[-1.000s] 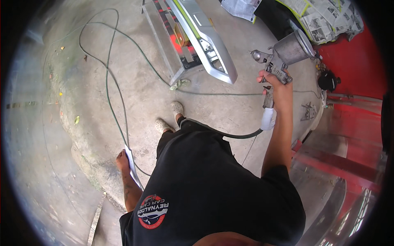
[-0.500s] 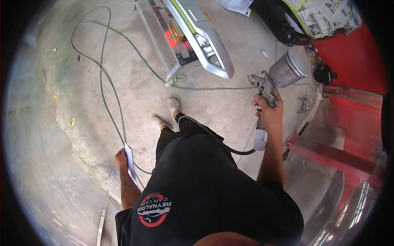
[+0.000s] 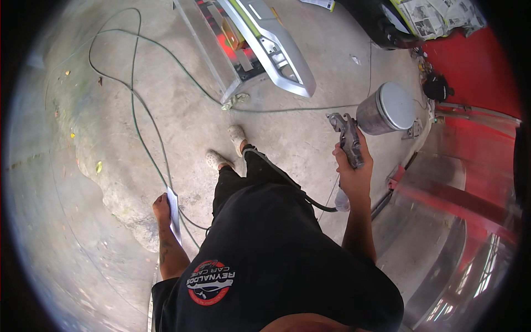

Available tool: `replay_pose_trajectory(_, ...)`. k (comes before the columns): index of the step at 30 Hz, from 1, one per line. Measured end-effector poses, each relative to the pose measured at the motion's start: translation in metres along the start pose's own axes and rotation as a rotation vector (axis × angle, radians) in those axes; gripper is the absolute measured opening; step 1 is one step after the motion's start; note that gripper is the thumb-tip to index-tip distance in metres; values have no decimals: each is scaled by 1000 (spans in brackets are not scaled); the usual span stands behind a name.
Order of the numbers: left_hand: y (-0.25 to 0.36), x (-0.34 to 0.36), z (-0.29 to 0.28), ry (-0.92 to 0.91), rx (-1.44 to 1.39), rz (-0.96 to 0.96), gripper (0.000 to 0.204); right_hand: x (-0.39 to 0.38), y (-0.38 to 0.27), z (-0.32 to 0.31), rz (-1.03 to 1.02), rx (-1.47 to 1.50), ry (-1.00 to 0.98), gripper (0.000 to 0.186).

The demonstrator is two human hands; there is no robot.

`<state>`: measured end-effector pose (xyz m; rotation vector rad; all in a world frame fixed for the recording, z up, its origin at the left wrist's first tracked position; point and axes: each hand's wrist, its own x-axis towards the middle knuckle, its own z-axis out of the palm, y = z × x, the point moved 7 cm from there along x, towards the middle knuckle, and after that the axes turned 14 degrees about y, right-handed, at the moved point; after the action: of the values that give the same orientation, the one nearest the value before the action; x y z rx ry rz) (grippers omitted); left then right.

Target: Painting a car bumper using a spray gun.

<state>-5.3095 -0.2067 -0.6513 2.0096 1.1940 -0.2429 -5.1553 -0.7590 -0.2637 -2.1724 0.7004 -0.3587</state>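
My right hand grips a paint spray gun with a round metal cup on top, held out in front of me at right. A dark hose runs from the gun's base back across my body. My left hand hangs at my side, holding a thin white sheet edge-on. I stand on a concrete floor in black clothes and worn shoes.
A silver car bumper lies on a metal stand ahead. A green hose loops over the floor at left. A red car body with newspaper masking fills the right side.
My right hand has drawn the spray gun down and closer to me. The bumper and stand have shifted up in view. The left hand keeps the sheet at my side.
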Motion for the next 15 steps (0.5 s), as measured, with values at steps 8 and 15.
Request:
replay_pose_trajectory(8, 6, -5, -12, -6, 46, -59, 34, -2, -2, -11, -22, 130, 8, 52)
replay_pose_trajectory(15, -3, 6, -4, -16, 14, -37, 37, 26, 14, -50, 95, 109, 41, 54)
